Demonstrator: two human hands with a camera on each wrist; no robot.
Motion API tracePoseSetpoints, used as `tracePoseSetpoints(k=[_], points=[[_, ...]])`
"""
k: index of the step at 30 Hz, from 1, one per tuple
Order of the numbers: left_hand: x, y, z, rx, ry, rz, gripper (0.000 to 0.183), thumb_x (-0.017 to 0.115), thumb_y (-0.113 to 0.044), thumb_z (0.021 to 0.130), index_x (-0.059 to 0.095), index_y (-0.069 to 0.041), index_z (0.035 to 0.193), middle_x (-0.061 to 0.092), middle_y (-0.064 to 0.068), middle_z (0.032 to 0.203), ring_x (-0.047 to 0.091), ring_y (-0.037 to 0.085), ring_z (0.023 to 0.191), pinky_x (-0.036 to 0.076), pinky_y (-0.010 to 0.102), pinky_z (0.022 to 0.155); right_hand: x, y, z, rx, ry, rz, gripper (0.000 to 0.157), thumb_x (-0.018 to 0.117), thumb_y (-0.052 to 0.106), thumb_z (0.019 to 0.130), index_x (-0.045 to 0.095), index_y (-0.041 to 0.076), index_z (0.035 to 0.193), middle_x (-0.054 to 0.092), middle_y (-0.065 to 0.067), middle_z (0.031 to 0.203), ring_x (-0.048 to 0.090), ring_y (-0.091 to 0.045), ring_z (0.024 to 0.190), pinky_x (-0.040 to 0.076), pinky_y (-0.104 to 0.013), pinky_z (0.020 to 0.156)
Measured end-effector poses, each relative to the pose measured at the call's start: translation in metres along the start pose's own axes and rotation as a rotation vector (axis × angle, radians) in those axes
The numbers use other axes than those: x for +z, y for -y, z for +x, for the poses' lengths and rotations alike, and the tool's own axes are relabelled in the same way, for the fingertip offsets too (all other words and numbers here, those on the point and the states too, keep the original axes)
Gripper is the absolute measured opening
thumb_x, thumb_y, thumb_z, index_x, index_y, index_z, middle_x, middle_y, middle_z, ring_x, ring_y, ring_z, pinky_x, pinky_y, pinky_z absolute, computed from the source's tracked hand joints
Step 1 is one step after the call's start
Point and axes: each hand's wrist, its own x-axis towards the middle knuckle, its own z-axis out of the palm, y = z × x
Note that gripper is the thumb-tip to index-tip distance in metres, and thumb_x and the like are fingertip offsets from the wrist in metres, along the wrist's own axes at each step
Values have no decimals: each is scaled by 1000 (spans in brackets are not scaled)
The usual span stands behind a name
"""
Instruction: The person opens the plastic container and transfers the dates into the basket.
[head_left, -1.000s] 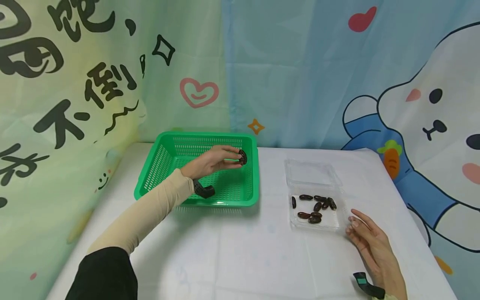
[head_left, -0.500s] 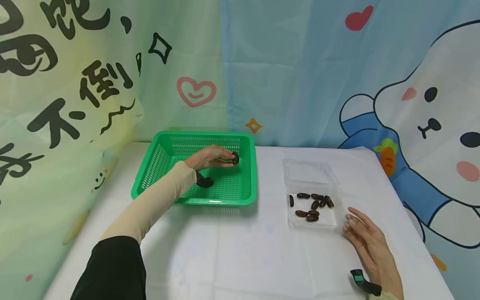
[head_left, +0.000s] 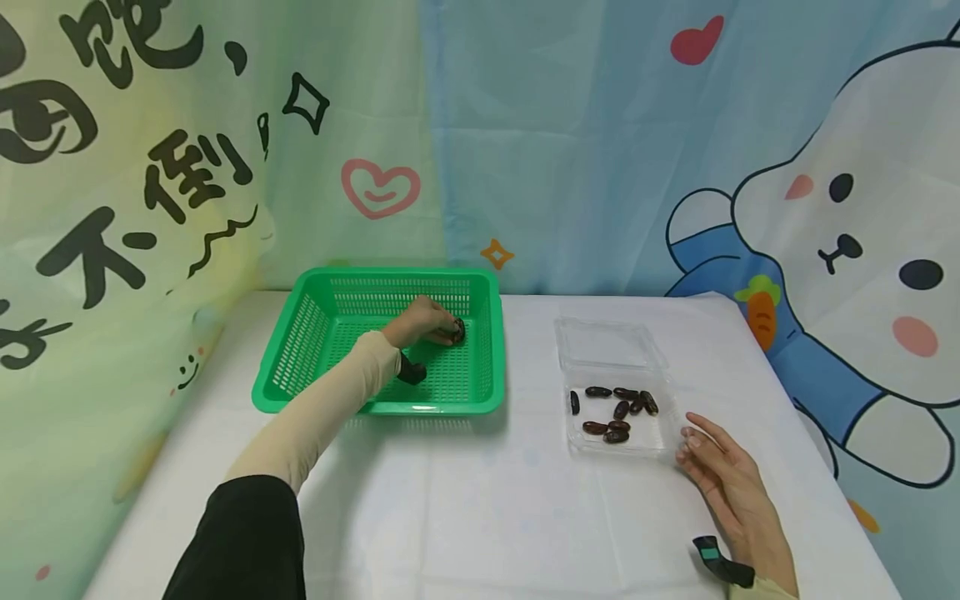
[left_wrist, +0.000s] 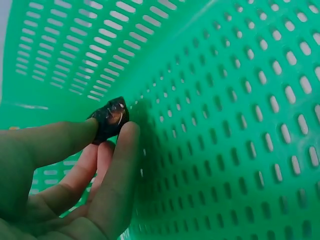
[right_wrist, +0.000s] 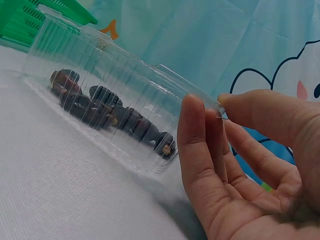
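A dark brown, glossy date is pinched between the thumb and fingers of my left hand, low inside the green plastic basket. In the left wrist view the date sits at the fingertips, close to the basket's slotted surface. Several more dates lie scattered in an open clear plastic box on the right. My right hand is at this box's right side. Seen from the right wrist, its thumb and fingertips pinch the rim of the box.
A white cloth covers the table. The clear lid lies folded back behind the box. Behind the table hangs a printed curtain, close to the basket's far rim.
My left hand has moved lower into the basket and slightly left, still holding the date. The whole head view has shifted a little. My right hand stays by the box.
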Motion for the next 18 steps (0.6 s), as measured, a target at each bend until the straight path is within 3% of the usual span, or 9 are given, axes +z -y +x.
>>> tracePoseSetpoints(k=[5, 8, 10, 12, 15, 18], points=[[6, 4, 1, 35, -63, 92, 22, 66, -2, 99, 71, 14, 114, 69, 30, 120, 74, 42, 105, 64, 44, 90, 0, -1, 0, 9, -1, -15, 42, 60, 2, 104, 63, 27, 138, 71, 7, 115, 70, -8, 94, 61, -22, 88], [8, 5, -1, 52, -92, 108, 14, 65, -1, 99, 73, 10, 95, 73, 25, 101, 76, 43, 98, 65, 45, 86, -1, -2, 0, 28, -5, -22, 41, 61, 3, 104, 64, 29, 136, 70, 8, 114, 69, -7, 94, 61, -22, 88], [9, 4, -2, 66, -94, 129, 25, 64, 0, 99, 65, 1, 75, 67, 14, 77, 76, 43, 91, 65, 46, 85, -1, -2, 0, 37, -9, -21, 41, 61, 4, 104, 64, 30, 136, 69, 8, 114, 69, -7, 94, 61, -22, 88], [10, 3, -2, 79, -92, 156, 41, 63, 1, 99, 50, -9, 62, 52, 3, 59, 75, 43, 83, 65, 47, 83, -1, -3, 0, 42, -14, -17, 41, 61, 4, 104, 64, 30, 135, 69, 9, 115, 69, -6, 94, 61, -22, 88], [11, 2, -2, 89, -82, 190, 51, 62, 1, 100, 36, -16, 59, 34, -5, 52, 74, 40, 75, 65, 46, 82, -1, -2, 1, 38, -20, -14, 41, 61, 4, 104, 65, 31, 135, 70, 9, 115, 69, -6, 94, 61, -22, 88], [10, 1, -1, 87, -83, 194, 50, 62, 1, 100, 40, -15, 59, 35, -5, 50, 75, 39, 75, 65, 46, 82, -2, -2, 2, 30, -15, -16, 41, 60, 4, 105, 65, 30, 136, 70, 9, 114, 68, -6, 94, 60, -21, 88]])
